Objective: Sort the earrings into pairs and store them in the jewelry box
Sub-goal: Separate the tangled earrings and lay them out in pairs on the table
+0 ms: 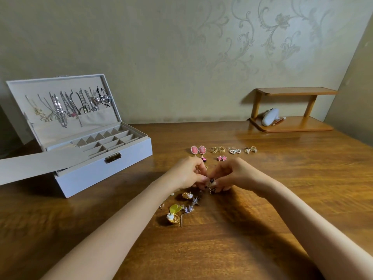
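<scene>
Head view. A: Report both hands.
B: Left hand (189,172) and right hand (232,174) meet over the table (262,219). The fingers are curled, with the tips pressed together on a dark earring (211,181). Both hands appear to pinch it, but the tips overlap, so the exact grip is unclear.
A: Locate the sorted pairs.
B: One row lies beyond the hands. Left to right: pink cameos (198,150), gold pair (217,149), pearl hearts (235,151), gold hearts (250,149). Pink stars (221,158) lie just nearer, between that row and the right hand. Each pair sits side by side, apart from the next.
A: Unsorted items?
B: A loose pile (182,207) lies nearer the person, beside the left forearm. It includes a yellow piece (174,208) and lilac pieces (189,209).
A: Box status?
B: Box (131,157) stands at left with its lid raised. Necklaces (66,106) hang inside the lid, and a divided tray (105,140) sits on top. A shelf (292,110) stands far right against the wall.
</scene>
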`<state>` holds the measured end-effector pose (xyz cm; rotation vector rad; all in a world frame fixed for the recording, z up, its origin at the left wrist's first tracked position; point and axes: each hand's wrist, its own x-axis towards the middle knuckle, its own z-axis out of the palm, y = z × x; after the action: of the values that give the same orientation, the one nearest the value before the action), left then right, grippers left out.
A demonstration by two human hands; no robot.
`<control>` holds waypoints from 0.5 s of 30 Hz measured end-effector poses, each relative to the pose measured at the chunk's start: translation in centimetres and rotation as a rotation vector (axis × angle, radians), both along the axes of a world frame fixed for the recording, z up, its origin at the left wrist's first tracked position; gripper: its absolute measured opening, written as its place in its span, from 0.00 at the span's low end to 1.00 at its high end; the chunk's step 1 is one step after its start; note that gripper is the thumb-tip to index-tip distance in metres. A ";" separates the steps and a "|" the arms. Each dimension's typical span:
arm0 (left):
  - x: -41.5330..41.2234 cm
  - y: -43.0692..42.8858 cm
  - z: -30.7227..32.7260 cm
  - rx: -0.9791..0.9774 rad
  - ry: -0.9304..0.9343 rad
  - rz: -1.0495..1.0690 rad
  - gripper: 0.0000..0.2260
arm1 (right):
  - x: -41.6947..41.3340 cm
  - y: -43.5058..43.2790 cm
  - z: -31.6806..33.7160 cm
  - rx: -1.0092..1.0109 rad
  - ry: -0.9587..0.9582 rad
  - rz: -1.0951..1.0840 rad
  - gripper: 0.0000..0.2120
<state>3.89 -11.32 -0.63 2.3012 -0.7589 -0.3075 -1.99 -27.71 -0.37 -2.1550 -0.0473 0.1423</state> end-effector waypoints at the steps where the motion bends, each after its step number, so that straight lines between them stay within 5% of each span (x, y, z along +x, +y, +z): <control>1: 0.2 -0.1 -0.1 0.044 -0.054 0.010 0.05 | 0.2 0.0 -0.1 -0.018 -0.013 -0.017 0.08; 15: 1.4 -0.4 -1.3 0.098 -0.184 0.100 0.07 | 2.1 0.9 -1.4 -0.202 -0.155 -0.151 0.07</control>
<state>5.34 -11.74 -1.90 2.4759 -0.7300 -0.0899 0.10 -26.85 -1.78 -2.3585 0.0420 -0.1121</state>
